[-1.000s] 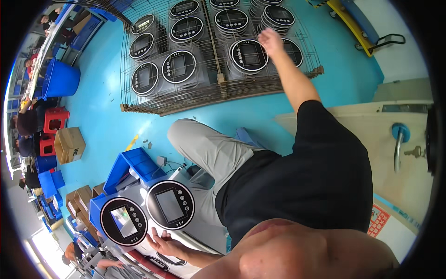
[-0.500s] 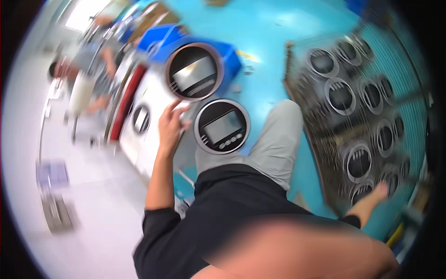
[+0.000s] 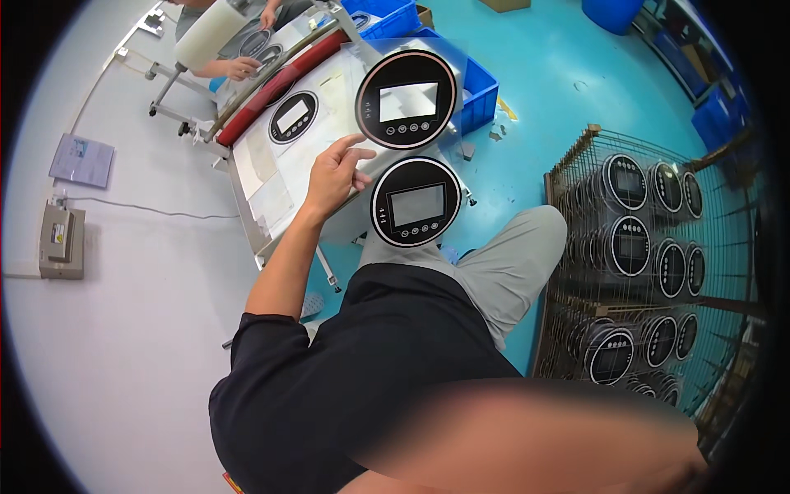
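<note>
Obscured and unreadable items
Right hand: out of sight. Left hand [image 3: 333, 174], 11 o'clock: fingertip contact with the upper round panel [image 3: 405, 70] cannot be confirmed. Co-worker [image 3: 191, 23], 11 o'clock: cut off by the top edge, as are the cardboard box [image 3: 506, 4] and blue tub [image 3: 613, 11], 1 o'clock. Wire rack [image 3: 605, 310]: lower end, 4 o'clock, hidden behind blurred bare skin [image 3: 510, 424]. Floor scraps [image 3: 497, 132], 1 o'clock: too small to identify.

The wire rack [image 3: 605, 310], on the far side a second ago, now stands on your right; your right hand has left the view.
</note>
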